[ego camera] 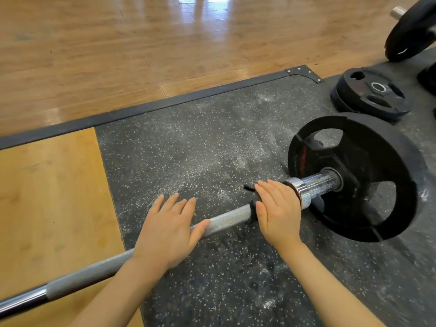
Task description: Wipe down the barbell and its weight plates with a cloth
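A steel barbell (pixel 226 217) lies across a speckled black rubber mat (pixel 200 149), running from lower left up to the right. One black weight plate (pixel 356 175) stands on its chrome sleeve (pixel 313 185). My left hand (pixel 168 228) rests flat on the knurled shaft, fingers spread, holding nothing. My right hand (pixel 278 211) lies flat over the shaft beside the chrome collar, partly covering a black collar clip (pixel 252 204). No cloth is visible.
A stack of black plates (pixel 370 95) lies flat on the mat at the upper right. Another loaded bar end (pixel 410 27) shows in the top right corner. Yellow platform wood (pixel 52 197) lies left; glossy wooden floor (pixel 141 43) stretches beyond.
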The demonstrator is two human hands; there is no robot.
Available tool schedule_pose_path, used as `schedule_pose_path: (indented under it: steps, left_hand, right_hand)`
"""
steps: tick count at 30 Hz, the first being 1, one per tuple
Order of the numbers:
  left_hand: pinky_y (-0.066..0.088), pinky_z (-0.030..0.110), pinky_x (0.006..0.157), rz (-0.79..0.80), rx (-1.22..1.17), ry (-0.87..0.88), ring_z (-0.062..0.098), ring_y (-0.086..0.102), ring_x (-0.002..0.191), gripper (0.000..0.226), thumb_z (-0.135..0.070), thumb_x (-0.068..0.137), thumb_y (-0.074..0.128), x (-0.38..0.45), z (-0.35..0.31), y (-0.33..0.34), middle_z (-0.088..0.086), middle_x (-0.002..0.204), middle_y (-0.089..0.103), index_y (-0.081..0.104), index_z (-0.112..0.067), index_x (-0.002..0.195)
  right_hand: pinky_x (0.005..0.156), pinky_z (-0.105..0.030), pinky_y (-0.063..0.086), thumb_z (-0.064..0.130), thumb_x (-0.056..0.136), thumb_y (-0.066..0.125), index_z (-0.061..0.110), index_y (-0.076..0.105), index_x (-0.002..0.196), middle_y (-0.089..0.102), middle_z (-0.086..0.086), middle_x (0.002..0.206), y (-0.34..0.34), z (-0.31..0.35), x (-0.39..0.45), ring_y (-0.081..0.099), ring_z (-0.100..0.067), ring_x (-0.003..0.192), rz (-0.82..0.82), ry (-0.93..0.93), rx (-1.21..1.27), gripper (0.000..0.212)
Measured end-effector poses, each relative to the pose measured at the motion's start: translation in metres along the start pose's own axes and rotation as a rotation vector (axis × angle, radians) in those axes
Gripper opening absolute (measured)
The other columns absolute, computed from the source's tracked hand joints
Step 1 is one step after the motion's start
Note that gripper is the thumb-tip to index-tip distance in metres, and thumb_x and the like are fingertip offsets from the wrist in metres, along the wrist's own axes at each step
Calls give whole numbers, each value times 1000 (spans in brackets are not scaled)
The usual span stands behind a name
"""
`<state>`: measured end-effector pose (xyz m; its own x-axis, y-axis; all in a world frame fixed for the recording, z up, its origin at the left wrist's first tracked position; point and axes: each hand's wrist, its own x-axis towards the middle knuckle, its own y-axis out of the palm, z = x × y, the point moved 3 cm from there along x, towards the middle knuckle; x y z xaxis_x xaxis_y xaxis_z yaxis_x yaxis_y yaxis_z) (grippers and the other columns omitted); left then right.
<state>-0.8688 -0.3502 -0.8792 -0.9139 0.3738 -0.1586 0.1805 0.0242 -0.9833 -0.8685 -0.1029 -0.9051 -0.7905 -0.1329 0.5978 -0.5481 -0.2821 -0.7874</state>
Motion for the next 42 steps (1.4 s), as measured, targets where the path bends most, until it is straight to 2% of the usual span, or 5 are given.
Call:
schedule_pose_path:
  steps: [5, 16, 24, 35, 42]
  left_hand:
    - [39, 49, 107, -61, 19, 2, 29, 55, 124, 74, -56, 95, 14, 18, 12, -10, 6, 122, 67, 62, -10, 128]
    - [34, 48, 110, -59, 58, -3, 27, 45, 135, 74, -56, 96, 8, 51, 22, -13, 7, 140, 55, 53, -18, 138]
    - [33, 42, 111, -47, 52, -11, 22, 47, 133, 76, -58, 95, 2, 77, 39, -18, 0, 137, 57, 48, -20, 143]
    - [28, 37, 113, -56, 21, -33, 18, 40, 138, 82, -62, 91, -5, 99, 56, -22, -6, 139, 55, 44, -24, 145]
    - [30, 36, 111, -48, 49, -54, 16, 45, 134, 80, -61, 93, -3, 106, 62, -23, -8, 134, 59, 51, -24, 139]
  right_hand:
    - [111, -47, 33, 28, 103, 32, -1, 59, 129, 57, -13, 135, 12, 4, 2, 44, -32, 132, 15, 58, -2, 48]
    - [108, -46, 36, 25, 100, 39, -2, 61, 126, 59, -14, 132, 35, 3, 59, 49, -32, 130, 113, 40, -4, 44]
    - [119, -43, 21, 27, 103, 36, 0, 39, 145, 36, -11, 153, 52, 0, 46, 22, -26, 147, 108, 89, 45, 50]
    - [100, -43, 45, 44, 100, 34, 1, 69, 117, 66, -13, 124, 74, -3, 130, 58, -30, 121, 196, 14, -21, 57]
    - [115, -49, 27, 36, 103, 29, -3, 49, 138, 48, -15, 144, 80, 1, 100, 37, -32, 139, 106, 82, -15, 56]
